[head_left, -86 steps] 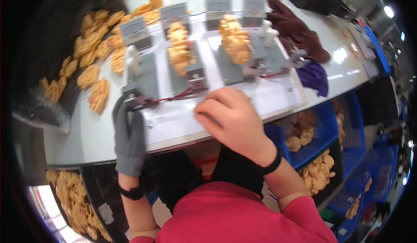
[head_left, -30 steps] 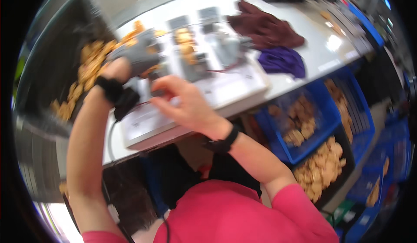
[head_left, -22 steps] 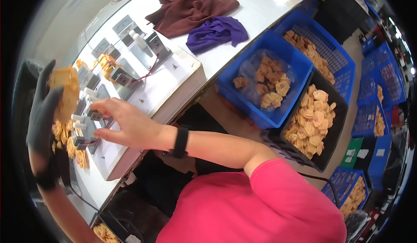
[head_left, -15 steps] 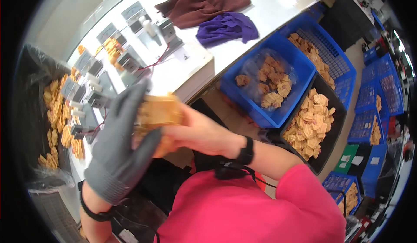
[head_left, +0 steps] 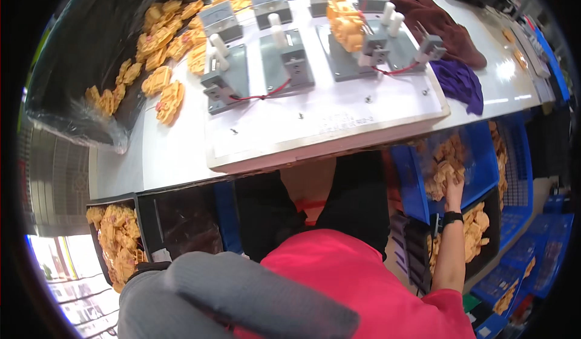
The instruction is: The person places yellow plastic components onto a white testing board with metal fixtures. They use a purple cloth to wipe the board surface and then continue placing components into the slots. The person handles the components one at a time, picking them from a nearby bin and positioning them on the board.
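My right hand (head_left: 454,190) reaches down into a blue bin (head_left: 481,151) at the right, its fingers closed on a yellow plastic part (head_left: 445,174) among similar parts in a clear bag. The fingertips blend with the parts. My left hand (head_left: 236,290), in a grey glove, is very close at the lower edge, fingers stretched out to the right. Nothing shows in it, though its underside is hidden. Across the bench stands a white board (head_left: 272,130) bearing several grey fixtures with meters, white posts and red wires. One yellow part (head_left: 345,24) sits upright on a fixture.
Loose yellow parts (head_left: 169,100) lie beside a black plastic-lined container (head_left: 72,66) at the far left. A dark box (head_left: 145,218) of parts stands below the bench. Brown cloth (head_left: 448,30) and purple cloth (head_left: 457,85) lie on the right. More blue crates (head_left: 517,181) stand beyond.
The view has swung left. My hands, together around a yellow part before, are now apart: the right has gone into the blue bin, the left down near the lower edge.
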`<act>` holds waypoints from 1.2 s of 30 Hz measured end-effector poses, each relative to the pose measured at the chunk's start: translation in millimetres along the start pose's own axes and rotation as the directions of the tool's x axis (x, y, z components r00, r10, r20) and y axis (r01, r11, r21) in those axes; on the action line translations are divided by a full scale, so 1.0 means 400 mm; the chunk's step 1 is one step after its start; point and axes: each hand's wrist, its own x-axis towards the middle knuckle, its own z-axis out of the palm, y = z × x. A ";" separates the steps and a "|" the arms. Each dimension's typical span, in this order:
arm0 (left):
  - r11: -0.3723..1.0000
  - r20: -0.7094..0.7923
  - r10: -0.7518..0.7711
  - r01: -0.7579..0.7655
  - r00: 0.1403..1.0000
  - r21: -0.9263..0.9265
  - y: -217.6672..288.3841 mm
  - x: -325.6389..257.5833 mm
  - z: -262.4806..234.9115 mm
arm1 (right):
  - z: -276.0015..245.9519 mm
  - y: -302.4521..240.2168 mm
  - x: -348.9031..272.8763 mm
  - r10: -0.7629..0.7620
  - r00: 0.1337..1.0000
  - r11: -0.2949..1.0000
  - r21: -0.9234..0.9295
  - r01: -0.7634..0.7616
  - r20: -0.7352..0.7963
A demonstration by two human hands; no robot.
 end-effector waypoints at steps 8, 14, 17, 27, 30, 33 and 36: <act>0.998 0.104 0.025 -0.030 0.994 0.051 0.050 -0.053 -0.055 | 0.223 -0.469 -0.343 -0.140 0.715 0.986 0.030 0.164 0.685; 0.889 -0.616 -0.262 0.435 0.743 0.146 0.001 -0.129 -0.063 | 0.387 -0.696 -0.618 -0.299 0.306 0.903 0.164 0.398 0.904; 0.590 -0.699 -0.375 0.738 0.609 0.327 -0.093 -0.151 -0.262 | 0.473 -0.718 -0.646 -0.493 0.235 0.674 0.198 0.712 0.838; -0.160 -0.836 -0.412 0.875 0.361 0.457 -0.345 -0.348 -0.525 | 0.637 -0.746 -0.685 -0.678 0.068 0.295 0.187 0.937 0.732; 0.167 -0.861 -0.426 0.960 0.276 0.225 -0.363 -0.406 -0.548 | 0.638 -0.735 -0.671 -0.705 0.046 0.271 0.209 0.939 0.708; 0.644 -0.790 -0.603 0.653 0.112 -0.399 -0.279 -0.381 -0.503 | 0.616 -0.736 -0.653 -0.734 0.086 0.292 0.199 0.935 0.674; 0.734 -0.791 -0.589 0.520 0.166 -0.437 -0.225 -0.365 -0.470 | 0.600 -0.731 -0.637 -0.756 0.120 0.323 0.207 0.923 0.644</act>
